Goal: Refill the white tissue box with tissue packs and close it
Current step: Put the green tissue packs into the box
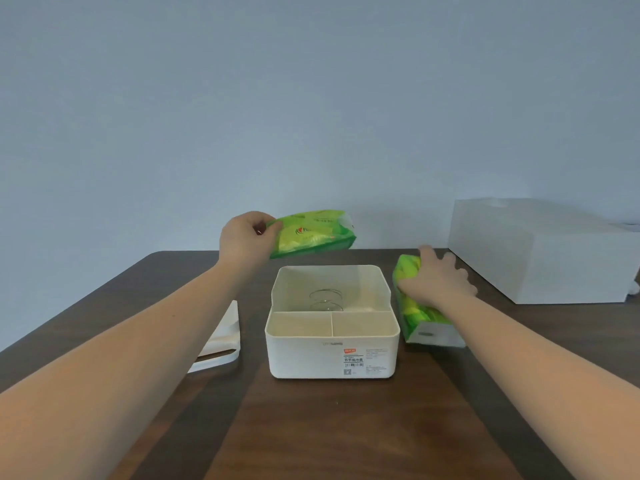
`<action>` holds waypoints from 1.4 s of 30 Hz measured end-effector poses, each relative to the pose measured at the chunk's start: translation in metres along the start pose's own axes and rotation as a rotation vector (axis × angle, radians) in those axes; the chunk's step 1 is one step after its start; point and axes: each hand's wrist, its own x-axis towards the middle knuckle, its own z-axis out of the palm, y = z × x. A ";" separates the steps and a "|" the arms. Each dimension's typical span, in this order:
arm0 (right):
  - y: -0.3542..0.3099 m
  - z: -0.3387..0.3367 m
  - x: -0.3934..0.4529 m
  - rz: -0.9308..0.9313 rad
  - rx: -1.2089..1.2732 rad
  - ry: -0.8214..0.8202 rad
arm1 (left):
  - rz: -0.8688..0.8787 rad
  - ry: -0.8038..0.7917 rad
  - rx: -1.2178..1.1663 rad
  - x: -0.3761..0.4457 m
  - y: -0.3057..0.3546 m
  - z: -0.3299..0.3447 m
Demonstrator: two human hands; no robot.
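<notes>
Two packs are being loaded: left hand fingers are gripping one pack above centre-frame box; right hand is clasping another. Next: lowering into the rear compartment.

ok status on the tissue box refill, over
Left hand holds one green pack above open tissue box. Right hand on second pack beside box. Lid off, at left. Nothing blocking.

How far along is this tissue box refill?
Early. Done: the white tissue box stands open, its lid lying on the table to its left; inside only a bare spring shows. In hand: the left hand holds one green tissue pack above the box; the right hand rests on a second pack beside it. Left: packs in, lid on.
</notes>
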 end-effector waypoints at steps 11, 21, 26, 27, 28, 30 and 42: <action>-0.038 -0.056 0.014 -0.349 0.328 0.367 | -0.088 0.022 0.197 0.026 -0.040 0.001; -0.082 -0.032 -0.011 -1.007 -0.030 -0.011 | -0.193 -0.093 0.276 0.027 -0.082 0.022; -0.097 -0.017 -0.012 -1.143 -0.249 -0.167 | -0.219 -0.169 0.338 0.027 -0.101 0.024; -0.099 -0.019 -0.013 -1.149 -0.270 -0.198 | -0.217 -0.176 0.349 0.026 -0.102 0.025; -0.104 -0.016 -0.012 -1.151 -0.283 -0.244 | -0.229 -0.185 0.357 0.026 -0.107 0.024; -0.110 -0.015 -0.009 -1.140 -0.283 -0.298 | -0.232 -0.205 0.386 0.026 -0.111 0.024; -0.132 0.004 -0.009 -1.111 -0.315 -0.478 | -0.189 -0.217 0.437 0.021 -0.108 0.018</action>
